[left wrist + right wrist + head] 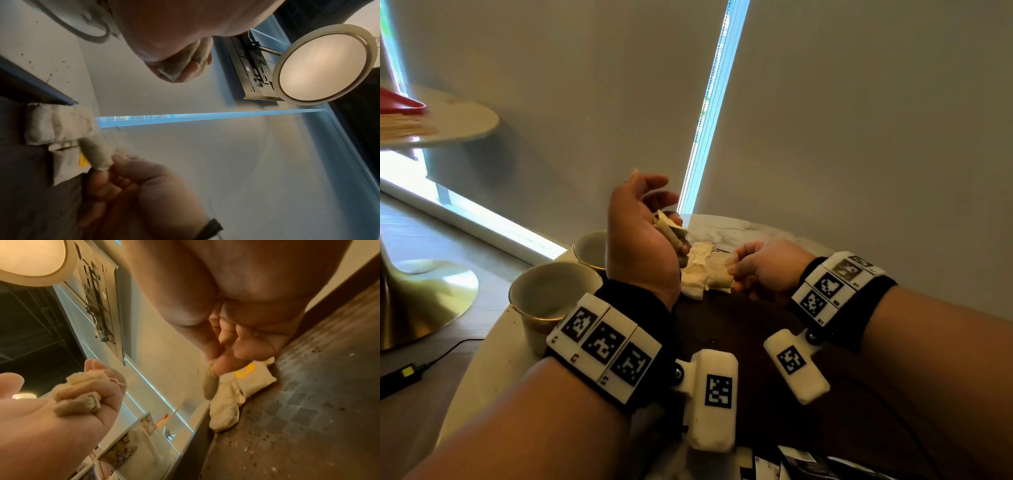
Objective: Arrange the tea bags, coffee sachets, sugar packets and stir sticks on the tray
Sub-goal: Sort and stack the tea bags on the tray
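Note:
My left hand point(643, 236) is raised palm-up over the far left of the dark tray point(726, 329), fingers curled round a few pale tea bags point(80, 395). My right hand point(746, 270) pinches one more tea bag point(209, 386) between thumb and forefinger, just above a small pile of tea bags point(700, 270) lying at the tray's far end. One bag in the pile shows a yellow tag point(245, 370). The pinched bag point(96, 152) hangs next to the pile point(55, 125).
Two white cups point(551, 294) point(590, 250) stand on the round marble table point(732, 228) left of the tray. Dark and white sachets point(804, 460) lie at the near edge. A black cable point(438, 359) runs across the floor at left.

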`<state>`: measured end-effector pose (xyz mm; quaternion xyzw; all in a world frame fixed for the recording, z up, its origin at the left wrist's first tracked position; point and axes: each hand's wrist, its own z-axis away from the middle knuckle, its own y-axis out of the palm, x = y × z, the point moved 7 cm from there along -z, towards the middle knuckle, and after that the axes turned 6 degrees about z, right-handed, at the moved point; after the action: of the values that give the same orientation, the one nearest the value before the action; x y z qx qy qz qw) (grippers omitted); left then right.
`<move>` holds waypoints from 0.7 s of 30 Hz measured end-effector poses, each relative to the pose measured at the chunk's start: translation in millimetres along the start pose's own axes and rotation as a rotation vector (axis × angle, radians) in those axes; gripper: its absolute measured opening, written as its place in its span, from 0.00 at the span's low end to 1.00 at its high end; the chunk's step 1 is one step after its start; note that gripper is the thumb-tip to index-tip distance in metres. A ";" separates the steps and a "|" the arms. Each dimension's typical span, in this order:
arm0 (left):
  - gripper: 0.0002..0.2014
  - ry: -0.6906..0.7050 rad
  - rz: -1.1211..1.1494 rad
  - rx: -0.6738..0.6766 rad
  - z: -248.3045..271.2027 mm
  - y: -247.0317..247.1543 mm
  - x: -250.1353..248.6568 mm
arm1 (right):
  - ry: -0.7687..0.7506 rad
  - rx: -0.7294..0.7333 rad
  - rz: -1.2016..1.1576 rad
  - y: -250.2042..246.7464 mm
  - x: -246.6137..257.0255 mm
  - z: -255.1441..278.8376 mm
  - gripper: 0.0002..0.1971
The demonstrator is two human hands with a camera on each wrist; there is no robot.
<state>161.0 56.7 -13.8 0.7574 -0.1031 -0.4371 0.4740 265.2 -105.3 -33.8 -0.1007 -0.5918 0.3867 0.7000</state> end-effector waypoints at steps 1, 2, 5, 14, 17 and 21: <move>0.24 0.018 0.007 0.008 -0.5 0.3 -1.7 | 0.007 0.023 0.039 4.0 1.8 -0.8 0.07; 0.26 0.032 0.008 0.010 -1.1 -0.5 -2.7 | 0.012 0.042 0.065 8.2 3.8 -2.1 0.08; 0.28 0.037 0.013 -0.002 -2.5 -2.3 -3.0 | 0.023 0.116 0.117 21.9 7.8 -5.6 0.09; 0.25 0.014 -0.014 -0.032 -1.4 -4.3 1.4 | 0.148 0.213 0.013 41.9 5.3 -7.6 0.10; 0.24 -0.009 -0.013 -0.044 -1.4 -4.3 1.6 | 0.174 0.211 -0.036 39.3 4.0 -3.8 0.11; 0.24 -0.032 -0.009 -0.057 -1.7 -4.8 1.8 | 0.140 0.131 -0.107 25.6 5.6 2.1 0.09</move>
<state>162.1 59.4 -18.4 0.7370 -0.0945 -0.4540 0.4917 252.4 -84.9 -44.3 -0.0500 -0.5193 0.3787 0.7645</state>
